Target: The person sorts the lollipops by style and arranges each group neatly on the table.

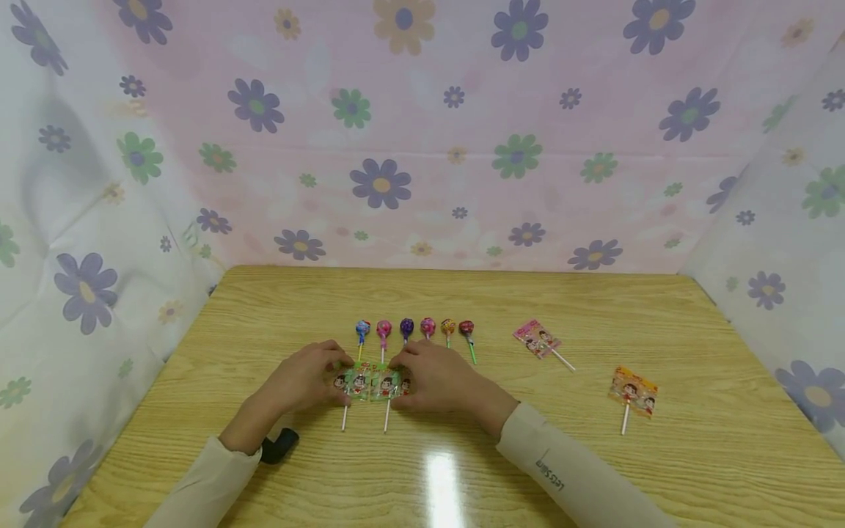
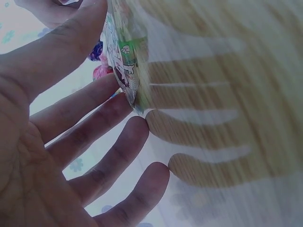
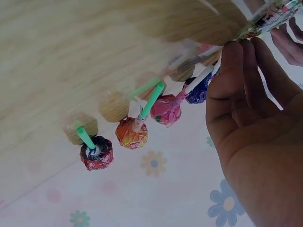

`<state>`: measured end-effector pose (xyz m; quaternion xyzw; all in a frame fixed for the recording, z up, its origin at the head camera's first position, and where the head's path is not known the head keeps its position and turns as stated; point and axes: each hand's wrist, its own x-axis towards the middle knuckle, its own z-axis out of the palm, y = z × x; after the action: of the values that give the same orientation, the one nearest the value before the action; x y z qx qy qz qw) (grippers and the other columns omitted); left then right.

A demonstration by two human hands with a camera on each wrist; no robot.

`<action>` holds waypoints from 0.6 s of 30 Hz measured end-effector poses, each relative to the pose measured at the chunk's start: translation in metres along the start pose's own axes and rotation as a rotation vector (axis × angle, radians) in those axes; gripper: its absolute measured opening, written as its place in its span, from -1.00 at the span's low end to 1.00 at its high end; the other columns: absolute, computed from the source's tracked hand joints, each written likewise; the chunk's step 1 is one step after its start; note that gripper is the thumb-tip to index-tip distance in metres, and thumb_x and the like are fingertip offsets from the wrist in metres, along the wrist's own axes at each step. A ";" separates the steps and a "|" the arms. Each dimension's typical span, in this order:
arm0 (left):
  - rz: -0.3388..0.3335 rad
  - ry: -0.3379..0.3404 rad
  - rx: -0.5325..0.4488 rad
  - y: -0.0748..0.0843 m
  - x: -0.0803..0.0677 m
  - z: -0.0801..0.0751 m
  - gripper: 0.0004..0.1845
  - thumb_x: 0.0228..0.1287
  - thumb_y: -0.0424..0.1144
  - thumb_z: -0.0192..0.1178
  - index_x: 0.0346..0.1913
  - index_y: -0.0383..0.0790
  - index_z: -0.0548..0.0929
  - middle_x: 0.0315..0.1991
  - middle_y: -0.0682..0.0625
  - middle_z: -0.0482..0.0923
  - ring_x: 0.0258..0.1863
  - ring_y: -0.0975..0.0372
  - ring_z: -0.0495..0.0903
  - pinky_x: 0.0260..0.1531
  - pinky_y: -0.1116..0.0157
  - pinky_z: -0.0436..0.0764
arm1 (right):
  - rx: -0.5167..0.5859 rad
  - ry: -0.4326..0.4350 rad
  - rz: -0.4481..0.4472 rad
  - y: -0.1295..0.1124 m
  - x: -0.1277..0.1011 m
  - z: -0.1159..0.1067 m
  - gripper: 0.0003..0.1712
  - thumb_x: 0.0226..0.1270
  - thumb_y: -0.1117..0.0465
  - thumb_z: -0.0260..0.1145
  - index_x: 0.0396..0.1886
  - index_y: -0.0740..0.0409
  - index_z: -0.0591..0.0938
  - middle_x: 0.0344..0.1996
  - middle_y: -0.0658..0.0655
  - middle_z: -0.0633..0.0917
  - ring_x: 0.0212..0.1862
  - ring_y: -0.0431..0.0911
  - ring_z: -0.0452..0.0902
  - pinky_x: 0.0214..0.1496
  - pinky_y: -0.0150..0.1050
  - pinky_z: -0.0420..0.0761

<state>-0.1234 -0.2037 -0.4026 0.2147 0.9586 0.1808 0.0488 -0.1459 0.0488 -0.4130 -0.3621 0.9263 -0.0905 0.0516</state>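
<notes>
A lollipop row (image 1: 414, 330) is blocking the hands' (image 1: 370, 381) far side; bare counter (image 1: 429, 469) is lying open nearer.

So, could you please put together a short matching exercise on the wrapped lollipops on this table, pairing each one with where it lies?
Things:
1. green flat lollipops
2. pink flat lollipop
3. orange flat lollipop
4. round lollipops

Places:
A. alone, nearest the table's right edge
B. in a row of six, just beyond the hands
C. between the left hand and the right hand
D. alone, right of the row and tilted

Pairs: 1-C, 2-D, 3-A, 4-B
</notes>
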 end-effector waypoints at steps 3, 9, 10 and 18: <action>0.006 0.004 0.005 0.001 0.000 0.000 -0.43 -0.10 -0.01 0.58 0.02 -0.16 0.73 -0.01 0.01 0.62 -0.20 0.20 0.57 -0.14 0.16 0.61 | 0.002 -0.001 0.005 0.000 0.000 0.000 -0.35 0.17 -0.33 0.40 0.18 -0.12 0.63 0.05 -0.08 0.61 0.03 -0.16 0.57 -0.09 -0.22 0.66; 0.012 0.009 0.006 -0.001 0.000 0.002 -0.43 -0.11 0.00 0.58 0.01 -0.15 0.73 -0.01 0.02 0.62 -0.20 0.20 0.57 -0.15 0.16 0.60 | 0.027 0.006 0.007 0.000 -0.002 0.001 -0.34 0.16 -0.33 0.40 0.17 -0.12 0.63 0.05 -0.09 0.59 0.00 -0.19 0.56 -0.10 -0.26 0.65; 0.010 0.008 0.006 -0.001 0.001 0.002 -0.43 -0.11 0.00 0.58 0.01 -0.15 0.73 0.00 0.02 0.62 -0.20 0.20 0.57 -0.14 0.15 0.60 | 0.031 0.009 0.007 0.000 -0.002 0.001 -0.34 0.16 -0.33 0.40 0.17 -0.13 0.63 0.05 -0.09 0.59 0.00 -0.20 0.56 -0.10 -0.26 0.65; -0.011 0.002 0.011 -0.001 0.001 0.003 -0.43 -0.11 -0.01 0.59 0.02 -0.14 0.72 -0.01 0.03 0.62 -0.20 0.22 0.55 -0.14 0.16 0.60 | 0.024 0.035 -0.004 0.007 -0.013 -0.005 -0.36 0.21 -0.27 0.40 0.20 -0.08 0.62 0.08 -0.06 0.59 0.08 -0.16 0.57 0.08 -0.19 0.64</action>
<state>-0.1240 -0.2035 -0.4055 0.2096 0.9608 0.1753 0.0476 -0.1412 0.0633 -0.4093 -0.3616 0.9252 -0.1081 0.0394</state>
